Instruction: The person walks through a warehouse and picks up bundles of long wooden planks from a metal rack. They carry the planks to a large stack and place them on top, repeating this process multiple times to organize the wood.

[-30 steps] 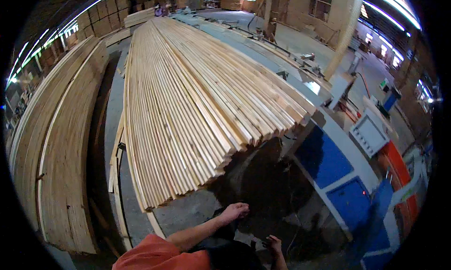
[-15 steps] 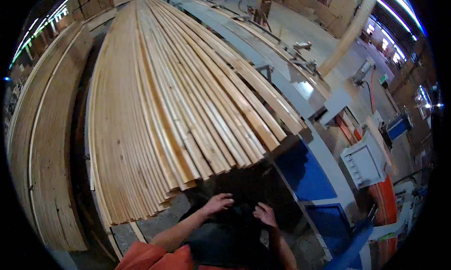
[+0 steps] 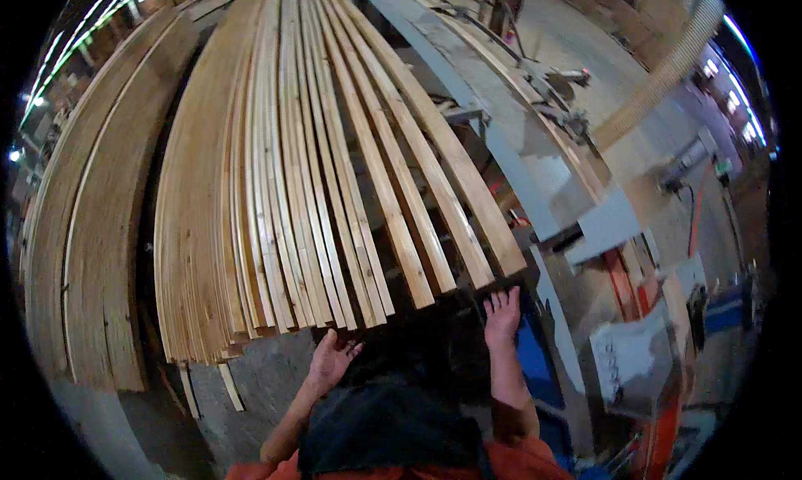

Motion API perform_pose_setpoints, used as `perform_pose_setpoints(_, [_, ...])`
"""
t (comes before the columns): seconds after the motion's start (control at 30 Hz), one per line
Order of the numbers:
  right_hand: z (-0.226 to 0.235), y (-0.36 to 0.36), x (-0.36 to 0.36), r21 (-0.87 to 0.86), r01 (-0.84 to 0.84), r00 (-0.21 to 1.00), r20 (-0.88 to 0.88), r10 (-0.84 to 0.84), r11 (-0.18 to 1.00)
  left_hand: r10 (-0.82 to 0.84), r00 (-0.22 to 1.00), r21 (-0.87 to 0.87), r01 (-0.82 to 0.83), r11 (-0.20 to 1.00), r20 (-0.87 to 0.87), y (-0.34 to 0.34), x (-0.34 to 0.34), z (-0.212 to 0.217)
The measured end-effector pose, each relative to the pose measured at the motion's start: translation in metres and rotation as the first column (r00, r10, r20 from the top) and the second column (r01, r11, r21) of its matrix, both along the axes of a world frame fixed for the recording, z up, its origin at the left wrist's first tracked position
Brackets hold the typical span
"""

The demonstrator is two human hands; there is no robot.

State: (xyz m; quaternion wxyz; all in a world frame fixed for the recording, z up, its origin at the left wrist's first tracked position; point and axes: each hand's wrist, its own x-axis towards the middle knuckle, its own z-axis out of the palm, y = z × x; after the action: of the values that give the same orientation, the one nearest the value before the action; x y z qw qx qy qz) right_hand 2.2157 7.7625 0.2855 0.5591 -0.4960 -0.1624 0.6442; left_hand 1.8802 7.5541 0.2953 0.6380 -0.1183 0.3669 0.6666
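Observation:
Long wooden strips [image 3: 288, 187] lie side by side, their near ends facing me in an uneven row. Those on the left are packed tight, while several on the right stand apart with dark gaps between them. My left hand [image 3: 332, 365] is just below the strip ends near the middle, thumb up and fingers apart, holding nothing. Close under the end of the rightmost strip [image 3: 493, 233], my right hand [image 3: 502, 314] has its fingers spread and stretched forward. Whether its fingertips touch the wood I cannot tell.
A second stack of wood [image 3: 100, 229] runs along the left. To the right stands a long grey machine bed [image 3: 522, 175] with a blue panel [image 3: 535, 363] below. Beyond it are a ribbed hose [image 3: 660, 87] and a white box-like part [image 3: 631, 359].
Both hands have moved forward to the strip ends, the left one also leftward and the right one slightly rightward. The right-hand strips now lie more widely apart. The view has shifted.

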Motion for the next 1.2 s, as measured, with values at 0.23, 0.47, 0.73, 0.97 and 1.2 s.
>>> perform_pose_setpoints(0.23, [0.013, 0.035, -0.022, -0.002, -0.362, 0.866, -0.372, 0.335, 0.932, 0.181, 0.983, -0.047, -0.180, 0.983, 0.021, 0.025, 0.016, 0.018])
perform_pose_setpoints(0.47, [-0.018, 0.020, -0.058, 0.113, -0.616, 0.741, 0.419, 0.525, 0.779, 0.284, 0.955, 0.032, -0.288, 0.957, 0.081, 0.042, 0.012, 0.000])
perform_pose_setpoints(0.73, [-0.032, -0.005, -0.094, 0.057, -0.831, 0.529, 0.387, 0.755, 0.553, 0.306, 0.946, 0.020, -0.309, 0.951, 0.108, 0.034, 0.013, 0.029])
perform_pose_setpoints(0.97, [-0.016, 0.051, -0.113, -0.144, -0.880, 0.475, -0.230, 0.850, 0.453, 0.388, 0.918, -0.037, -0.386, 0.922, 0.086, 0.031, 0.003, 0.019])
perform_pose_setpoints(1.2, [-0.042, 0.032, -0.185, -0.163, -0.859, 0.504, -0.428, 0.750, 0.485, 0.434, 0.895, 0.020, -0.438, 0.899, 0.107, 0.040, 0.009, -0.054])
